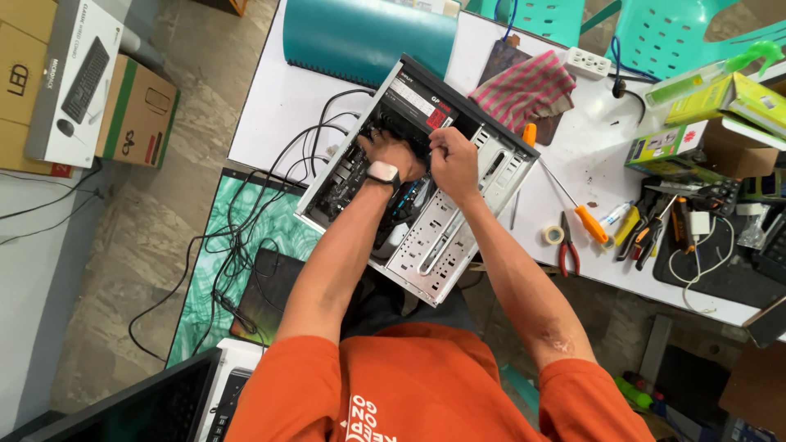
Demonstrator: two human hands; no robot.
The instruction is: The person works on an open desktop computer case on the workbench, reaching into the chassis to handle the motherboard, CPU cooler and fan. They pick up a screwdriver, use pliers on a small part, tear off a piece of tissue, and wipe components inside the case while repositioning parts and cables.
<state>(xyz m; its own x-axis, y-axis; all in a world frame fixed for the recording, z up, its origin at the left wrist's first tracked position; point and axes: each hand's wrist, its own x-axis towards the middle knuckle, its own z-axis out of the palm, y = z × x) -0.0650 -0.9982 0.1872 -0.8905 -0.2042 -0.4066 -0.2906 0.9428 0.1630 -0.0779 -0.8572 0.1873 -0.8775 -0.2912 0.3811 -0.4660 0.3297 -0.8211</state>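
Note:
An open desktop computer case (pixel 446 245) lies tilted on the white table (pixel 278 98), its power supply (pixel 419 102) at the far end. My left hand (pixel 393 154), with a watch on its wrist, reaches inside the case among black cables (pixel 327 131), fingers curled; what it grips is hidden. My right hand (pixel 453 160) is closed into a fist just right of it, over the case's interior; I cannot see what it pinches.
Orange-handled screwdrivers (pixel 591 223), red pliers (pixel 567 250), a tape roll (pixel 554 235) and more tools (pixel 655 225) lie to the right. A striped cloth (pixel 524 90), teal folder (pixel 368 33), power strip (pixel 588 61) and boxes (pixel 704 131) sit behind. Cardboard boxes (pixel 135 110) stand on the floor at left.

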